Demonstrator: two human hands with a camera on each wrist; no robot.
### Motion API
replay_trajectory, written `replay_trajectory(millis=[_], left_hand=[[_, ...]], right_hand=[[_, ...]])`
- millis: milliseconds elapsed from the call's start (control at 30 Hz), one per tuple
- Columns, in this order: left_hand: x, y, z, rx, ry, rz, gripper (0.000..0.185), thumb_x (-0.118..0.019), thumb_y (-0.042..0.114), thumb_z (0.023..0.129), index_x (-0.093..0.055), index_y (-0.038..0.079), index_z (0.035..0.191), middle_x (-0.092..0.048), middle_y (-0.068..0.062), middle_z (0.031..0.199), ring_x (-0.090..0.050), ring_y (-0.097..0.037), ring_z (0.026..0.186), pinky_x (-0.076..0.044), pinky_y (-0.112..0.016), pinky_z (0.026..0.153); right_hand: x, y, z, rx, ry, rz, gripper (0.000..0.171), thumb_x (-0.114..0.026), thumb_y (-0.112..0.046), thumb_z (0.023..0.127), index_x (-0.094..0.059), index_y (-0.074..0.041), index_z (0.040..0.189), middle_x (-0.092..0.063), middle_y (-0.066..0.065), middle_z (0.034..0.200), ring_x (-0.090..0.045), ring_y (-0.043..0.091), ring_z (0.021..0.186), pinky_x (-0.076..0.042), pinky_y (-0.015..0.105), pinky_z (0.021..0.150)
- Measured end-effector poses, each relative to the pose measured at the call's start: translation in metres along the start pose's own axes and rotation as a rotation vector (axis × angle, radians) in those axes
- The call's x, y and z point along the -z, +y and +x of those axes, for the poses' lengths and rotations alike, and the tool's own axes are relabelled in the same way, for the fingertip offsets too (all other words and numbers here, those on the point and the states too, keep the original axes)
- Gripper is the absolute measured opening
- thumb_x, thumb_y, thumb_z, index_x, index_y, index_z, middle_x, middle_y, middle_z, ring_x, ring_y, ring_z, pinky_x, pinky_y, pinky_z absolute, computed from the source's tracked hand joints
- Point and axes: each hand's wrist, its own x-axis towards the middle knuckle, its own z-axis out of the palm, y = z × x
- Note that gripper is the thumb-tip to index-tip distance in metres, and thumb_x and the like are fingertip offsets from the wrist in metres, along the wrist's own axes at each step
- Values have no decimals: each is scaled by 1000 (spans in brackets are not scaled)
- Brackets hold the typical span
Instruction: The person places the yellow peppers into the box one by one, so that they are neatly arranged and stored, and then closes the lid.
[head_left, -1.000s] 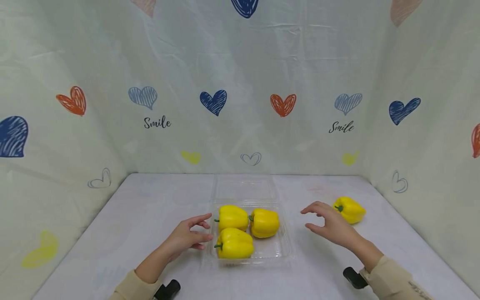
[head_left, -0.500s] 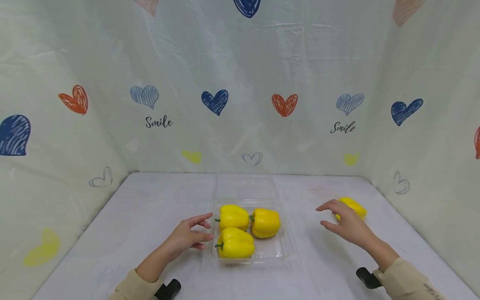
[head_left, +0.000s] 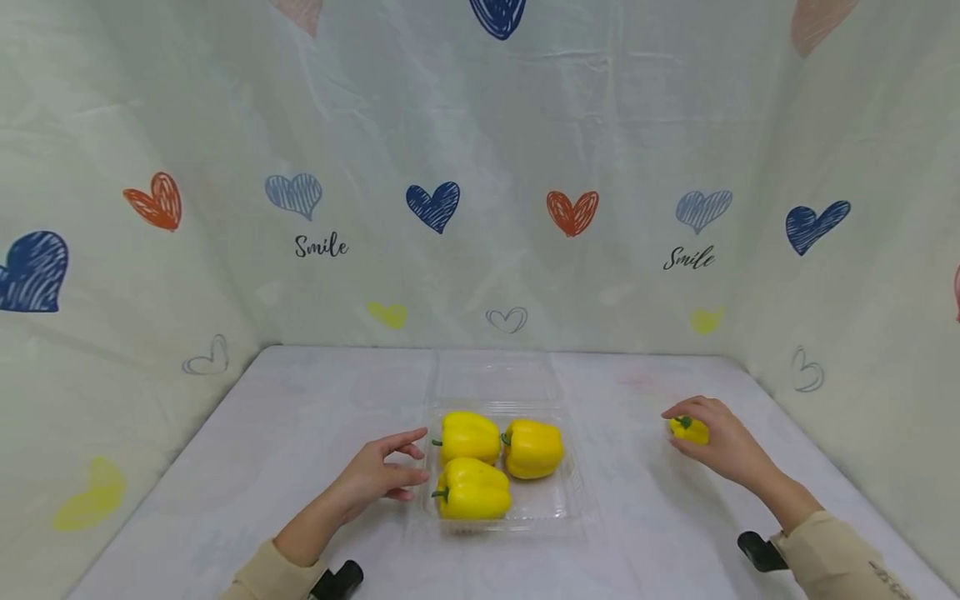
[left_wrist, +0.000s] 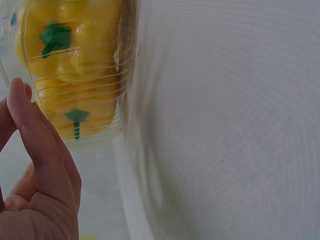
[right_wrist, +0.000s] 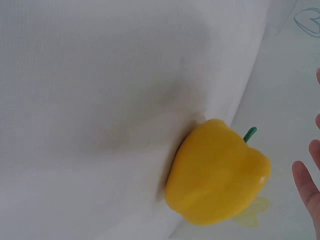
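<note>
At the right of the head view, the right hand (head_left: pixel 722 446) curves over a lone yellow bell pepper (head_left: pixel 688 430) lying on the white worktop (head_left: pixel 300 433). From the wrist view its fingers stand just off the pepper, so whether the grip has closed on it I cannot tell. At lower centre, a clear plastic tray (head_left: pixel 558 500) holds three more yellow peppers (head_left: pixel 471 489). The left hand (head_left: pixel 371 477) rests at the tray's left edge, fingers loosely bent, its grip holding nothing.
</note>
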Motion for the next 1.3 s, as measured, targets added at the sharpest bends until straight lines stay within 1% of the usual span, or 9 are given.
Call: replay_trajectory(millis=[133, 233, 300, 533, 767, 900, 1000, 1067, 1300], left_hand=[[0, -1, -1, 9, -6, -1, 68, -75, 9, 78, -45, 8, 138, -49, -11, 110, -55, -18, 64, -56, -33, 64], [1, 0, -2, -4, -19, -9, 68, -75, 8, 78, -44, 7, 139, -49, -12, 111, -55, -18, 64, -56, -33, 64], [1, 1, -2, -11, -28, -14, 68, -74, 8, 79, -43, 6, 139, -48, -12, 111, -55, -18, 64, -55, -33, 64], [1, 2, -3, -1, -21, -8, 69, -75, 8, 78, -44, 6, 139, -49, -12, 111, -55, -18, 64, -56, -32, 64], [0, 2, -1, 6, -8, 5, 68, -75, 8, 78, -45, 7, 139, -49, -11, 110, -56, -18, 64, -56, -32, 63], [0, 1, 0, 10, -1, 12, 68, -75, 8, 78, -45, 8, 138, -50, -11, 109, -55, -18, 63, -56, -32, 63], [0, 2, 0, 11, -3, 12, 68, -75, 8, 78, -45, 8, 138, -50, -11, 109, -55, -17, 63, -55, -31, 63], [0, 2, 0, 11, -5, 11, 68, -75, 8, 78, -45, 8, 138, -50, -11, 109, -55, -17, 63, -56, -31, 63], [0, 2, -1, 13, -3, 7, 68, -75, 9, 78, -45, 8, 138, -50, -11, 110, -55, -17, 65, -55, -32, 63]], right_hand=[[1, 11, 0, -44, -54, 4, 34, -79, 1, 67, -66, -7, 97, -59, 10, 100, -48, 33, 95, -43, 44, 80], [3, 19, 1, -93, -100, 25, 34, -78, 2, 69, -65, -4, 99, -57, 16, 104, -46, 37, 97, -42, 56, 83], [4, 24, 1, -114, -118, 33, 33, -77, 3, 69, -65, -2, 100, -55, 19, 105, -44, 40, 98, -40, 59, 83], [6, 37, 1, -140, -151, 27, 33, -78, 2, 68, -64, 0, 99, -54, 23, 107, -44, 43, 100, -36, 61, 86], [9, 52, 2, -214, -246, 57, 41, -79, -6, 69, -62, 2, 105, -47, 30, 118, -41, 49, 107, -33, 66, 90], [8, 59, -1, -238, -288, 89, 44, -78, -3, 69, -60, 3, 109, -42, 33, 124, -37, 52, 112, -30, 68, 91], [7, 62, -5, -234, -297, 101, 45, -76, 2, 69, -58, 3, 111, -41, 34, 124, -37, 53, 112, -31, 68, 91], [7, 63, -7, -217, -297, 83, 46, -75, 5, 69, -58, 2, 112, -41, 35, 122, -38, 54, 110, -32, 69, 89], [9, 59, -7, -196, -288, 8, 44, -74, 7, 68, -61, -3, 109, -51, 29, 115, -46, 48, 101, -37, 66, 85]])
